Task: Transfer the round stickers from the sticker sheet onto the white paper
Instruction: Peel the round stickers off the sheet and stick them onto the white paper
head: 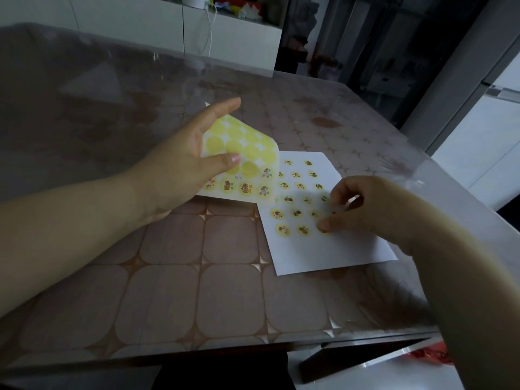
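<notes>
My left hand holds the sticker sheet lifted off the table, thumb on its front and fingers behind. The sheet shows several empty yellow circles above and a few printed round stickers along its lower rows. To its right, the white paper lies flat on the table with several round stickers stuck on in rows. My right hand is over the paper's right side, its thumb tip pressing a round sticker at the end of the lowest row, fingers curled above it.
The table has a brown tile-pattern cloth under a clear cover; its near edge runs along the bottom and its right edge slants down the right side. White cabinets stand behind the table. A dark chair sits below the near edge.
</notes>
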`<action>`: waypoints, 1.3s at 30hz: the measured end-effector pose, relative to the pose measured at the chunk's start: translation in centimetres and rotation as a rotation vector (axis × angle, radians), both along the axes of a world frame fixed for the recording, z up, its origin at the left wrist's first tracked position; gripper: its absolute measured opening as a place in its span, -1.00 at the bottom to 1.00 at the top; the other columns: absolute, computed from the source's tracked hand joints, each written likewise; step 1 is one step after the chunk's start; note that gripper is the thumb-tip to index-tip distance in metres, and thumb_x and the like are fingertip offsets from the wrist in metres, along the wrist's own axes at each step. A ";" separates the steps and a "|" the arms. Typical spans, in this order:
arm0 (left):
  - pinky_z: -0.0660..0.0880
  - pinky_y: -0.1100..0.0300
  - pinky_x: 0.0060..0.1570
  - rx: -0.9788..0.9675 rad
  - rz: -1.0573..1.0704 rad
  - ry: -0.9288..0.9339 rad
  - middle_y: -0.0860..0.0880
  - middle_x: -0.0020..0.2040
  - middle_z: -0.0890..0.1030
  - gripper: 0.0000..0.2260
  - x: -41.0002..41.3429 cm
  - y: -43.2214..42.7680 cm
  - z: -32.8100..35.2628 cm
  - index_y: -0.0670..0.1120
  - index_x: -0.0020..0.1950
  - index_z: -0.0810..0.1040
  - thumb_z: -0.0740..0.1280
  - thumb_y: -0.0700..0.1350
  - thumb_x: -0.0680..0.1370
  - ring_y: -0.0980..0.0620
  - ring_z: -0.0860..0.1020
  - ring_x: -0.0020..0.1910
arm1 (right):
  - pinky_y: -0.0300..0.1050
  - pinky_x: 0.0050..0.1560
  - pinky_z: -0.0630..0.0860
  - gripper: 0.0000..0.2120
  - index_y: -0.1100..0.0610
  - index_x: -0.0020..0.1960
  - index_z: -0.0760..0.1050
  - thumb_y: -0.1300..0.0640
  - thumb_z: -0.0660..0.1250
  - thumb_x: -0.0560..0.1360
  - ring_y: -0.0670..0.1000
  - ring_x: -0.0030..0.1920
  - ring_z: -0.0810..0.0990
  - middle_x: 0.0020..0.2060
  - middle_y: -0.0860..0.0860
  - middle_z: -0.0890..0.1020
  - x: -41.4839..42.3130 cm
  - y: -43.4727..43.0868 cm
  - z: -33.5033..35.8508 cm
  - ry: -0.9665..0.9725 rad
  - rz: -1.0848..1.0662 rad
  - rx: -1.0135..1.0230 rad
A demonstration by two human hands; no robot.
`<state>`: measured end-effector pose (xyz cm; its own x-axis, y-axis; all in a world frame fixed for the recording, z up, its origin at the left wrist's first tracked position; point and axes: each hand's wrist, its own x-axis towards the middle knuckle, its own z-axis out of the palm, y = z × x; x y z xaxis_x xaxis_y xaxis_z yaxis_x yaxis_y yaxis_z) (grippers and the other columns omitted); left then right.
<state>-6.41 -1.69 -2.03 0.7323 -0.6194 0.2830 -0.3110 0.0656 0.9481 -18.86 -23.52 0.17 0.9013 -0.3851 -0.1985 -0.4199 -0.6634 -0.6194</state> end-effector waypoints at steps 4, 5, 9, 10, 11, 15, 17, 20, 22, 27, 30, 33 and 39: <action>0.57 0.22 0.04 0.004 0.013 0.000 0.01 0.13 0.59 -0.44 0.0 0.1 0.1 0.21 0.41 0.31 0.28 -0.31 0.54 0.08 0.63 0.07 | -0.20 -0.24 0.34 -0.65 -0.02 -0.16 0.44 -0.01 0.56 0.20 -0.09 -0.24 0.41 -0.17 -0.11 0.48 0.0 0.0 0.3 0.006 0.046 -0.053; 0.57 0.19 0.06 -0.001 0.017 -0.001 -0.02 0.15 0.59 -0.44 0.0 0.1 0.1 0.21 0.40 0.32 0.28 -0.31 0.54 0.06 0.63 0.08 | -0.22 -0.24 0.36 -0.69 -0.04 -0.16 0.45 -0.04 0.53 0.23 -0.11 -0.25 0.43 -0.16 -0.12 0.50 -0.1 0.2 0.5 -0.019 0.070 -0.083; 0.55 0.18 0.12 -0.027 0.007 0.008 0.01 0.23 0.54 -0.46 0.0 0.1 0.1 0.22 0.38 0.32 0.28 -0.30 0.54 0.09 0.60 0.12 | -0.33 -0.27 0.49 -0.82 -0.08 -0.17 0.48 -0.14 0.39 0.34 -0.20 -0.27 0.54 -0.20 -0.17 0.58 1.1 2.4 2.3 -0.204 0.175 -0.131; 0.52 0.22 0.15 -0.028 0.011 0.001 0.09 0.27 0.50 -0.47 0.1 0.1 0.1 0.22 0.38 0.32 0.28 -0.29 0.54 0.17 0.56 0.15 | -0.25 -0.25 0.55 -0.84 -0.10 -0.14 0.46 -0.14 0.36 0.37 -0.15 -0.24 0.58 -0.18 -0.17 0.59 1.7 3.0 2.5 -0.230 0.189 -0.128; 0.47 0.27 0.18 -0.029 0.024 -0.016 0.16 0.32 0.43 -0.47 0.1 0.0 0.1 0.22 0.38 0.33 0.29 -0.28 0.54 0.29 0.50 0.20 | -0.13 -0.22 0.58 -0.85 -0.11 -0.12 0.44 -0.13 0.34 0.40 -0.07 -0.21 0.61 -0.18 -0.16 0.61 2.3 3.5 2.6 -0.250 0.196 -0.110; 0.28 0.36 0.28 -0.070 0.071 -0.044 0.16 0.47 0.24 -0.50 0.5 0.0 0.0 0.19 0.37 0.36 0.30 -0.27 0.54 0.34 0.14 0.44 | -0.10 -0.17 0.57 -0.82 -0.04 -0.08 0.44 0.06 0.43 0.41 -0.08 -0.27 0.63 -0.28 -0.06 0.69 4.2 4.9 1.2 -0.413 0.201 0.188; 0.26 0.32 0.32 -0.079 0.080 -0.038 0.16 0.47 0.26 -0.51 0.5 0.0 0.0 0.20 0.34 0.38 0.30 -0.28 0.55 0.27 0.10 0.48 | 0.04 -0.01 0.58 -0.79 -0.01 -0.07 0.50 0.16 0.47 0.36 -0.02 -0.21 0.65 -0.26 -0.01 0.69 4.5 5.1 0.3 -0.508 0.193 0.301; 0.26 0.10 0.41 -0.041 0.050 -0.028 0.17 0.41 0.38 -0.59 0.4 0.0 -0.1 0.21 0.29 0.45 0.30 -0.24 0.56 0.19 0.23 0.46 | 0.04 0.03 0.59 -0.77 -0.01 -0.06 0.58 0.23 0.48 0.35 -0.03 -0.19 0.67 -0.25 -0.02 0.69 4.6 5.2 -0.4 -0.592 0.188 0.342; 0.35 -0.01 0.37 -0.032 0.029 -0.001 0.09 0.28 0.54 -0.67 0.3 0.0 -0.1 0.14 0.18 0.56 0.26 -0.25 0.57 0.10 0.44 0.33 | 0.00 0.03 0.59 -0.76 -0.01 -0.05 0.62 0.24 0.48 0.34 -0.03 -0.14 0.68 -0.20 -0.01 0.70 4.6 5.2 -0.7 -0.624 0.171 0.323; 0.46 0.04 0.26 -0.018 0.026 0.012 0.04 0.11 0.64 -0.78 0.0 0.0 0.3 0.04 0.08 0.63 0.32 -0.22 0.53 0.04 0.58 0.15 | -0.10 -0.02 0.61 -0.78 0.03 -0.11 0.64 0.30 0.48 0.33 0.00 -0.15 0.68 -0.19 0.04 0.70 4.7 5.2 -0.7 -0.707 0.155 0.349; 0.51 0.16 0.16 -0.033 0.033 -0.002 0.04 0.06 0.65 -0.79 -0.1 0.0 0.4 0.04 0.02 0.64 0.40 -0.11 0.40 0.09 0.60 0.10 | -0.06 -0.07 0.62 -0.78 0.01 -0.13 0.64 0.31 0.48 0.34 0.02 -0.18 0.68 -0.22 0.04 0.69 4.6 5.4 -0.7 -0.748 0.170 0.327; 0.57 0.20 0.07 -0.079 0.018 0.062 0.00 0.02 0.69 -0.78 0.0 0.0 0.4 0.03 -0.03 0.66 0.41 -0.12 0.34 0.05 0.64 0.02 | -0.01 -0.13 0.62 -0.77 -0.04 -0.16 0.64 0.28 0.49 0.34 -0.02 -0.21 0.68 -0.23 -0.03 0.69 4.6 5.5 -0.8 -0.769 0.170 0.293; 0.60 0.17 -0.01 -0.109 -0.020 0.180 -0.03 -0.04 0.70 -0.78 0.0 0.0 0.5 0.00 -0.06 0.66 0.41 -0.16 0.31 0.01 0.67 -0.05 | -0.25 -0.14 0.59 -0.78 0.03 -0.14 0.63 0.32 0.47 0.33 -0.10 -0.25 0.66 -0.31 -0.11 0.68 4.6 5.3 -0.7 -0.811 0.224 0.305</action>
